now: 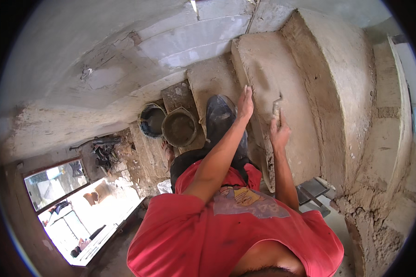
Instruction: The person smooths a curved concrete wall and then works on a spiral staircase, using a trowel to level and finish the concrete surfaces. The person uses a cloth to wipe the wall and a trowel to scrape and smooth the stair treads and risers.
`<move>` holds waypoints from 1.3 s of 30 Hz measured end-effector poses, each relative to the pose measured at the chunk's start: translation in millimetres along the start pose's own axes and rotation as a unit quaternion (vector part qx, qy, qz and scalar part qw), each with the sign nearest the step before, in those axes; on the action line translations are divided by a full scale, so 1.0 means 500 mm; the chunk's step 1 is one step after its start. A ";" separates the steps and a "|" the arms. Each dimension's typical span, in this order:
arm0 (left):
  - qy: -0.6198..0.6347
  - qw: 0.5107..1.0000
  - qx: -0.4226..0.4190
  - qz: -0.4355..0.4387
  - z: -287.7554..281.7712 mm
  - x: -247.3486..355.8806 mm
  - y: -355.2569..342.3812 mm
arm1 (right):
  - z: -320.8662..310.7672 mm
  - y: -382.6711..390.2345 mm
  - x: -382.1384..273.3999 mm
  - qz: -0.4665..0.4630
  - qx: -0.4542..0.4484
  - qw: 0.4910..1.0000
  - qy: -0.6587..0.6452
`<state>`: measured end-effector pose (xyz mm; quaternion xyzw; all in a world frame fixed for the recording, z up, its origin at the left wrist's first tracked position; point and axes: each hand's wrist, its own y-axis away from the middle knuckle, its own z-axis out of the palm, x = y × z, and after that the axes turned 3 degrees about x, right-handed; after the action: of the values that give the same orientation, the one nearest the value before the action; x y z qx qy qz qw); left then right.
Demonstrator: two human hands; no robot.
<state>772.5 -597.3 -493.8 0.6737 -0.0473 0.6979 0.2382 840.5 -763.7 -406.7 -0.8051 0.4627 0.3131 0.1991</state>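
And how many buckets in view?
2: the left bucket and the right bucket, side by side on the concrete steps. The red-shirted body could hide others.

We find soft, moderate light across the steps (282,134) at centre and right, and much fiercer light at the lower left, where the opening (84,213) glares and burns out to white. The floor (107,255) just below it falls into shade. Fisheye distortion bows the steps toward the right rim, black vignetting swallows the corners, and we notice bluish fringing at the lower-left edge.
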 end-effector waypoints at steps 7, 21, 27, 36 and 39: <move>-0.631 0.734 -0.201 0.151 -0.125 0.123 0.023 | 0.013 -0.040 0.034 -0.042 0.077 0.996 0.033; -0.473 0.870 -0.049 0.128 -0.289 0.031 0.050 | 0.016 0.001 0.090 0.062 0.057 0.996 -0.027; -0.469 0.872 -0.049 0.130 -0.231 0.058 0.074 | 0.013 -0.042 0.031 0.007 0.035 0.999 -0.033; -0.536 0.780 -0.246 0.210 0.004 0.090 0.099 | -0.001 -0.067 0.014 0.203 -0.021 0.928 -0.312; -0.582 0.734 -0.302 0.178 0.039 0.077 0.110 | -0.042 -0.059 0.021 0.254 -0.014 0.894 -0.369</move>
<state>769.5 -643.2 -441.1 0.8200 -0.5043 0.1483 0.2266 877.0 -768.7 -397.9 -0.4894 0.5403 0.6341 0.2579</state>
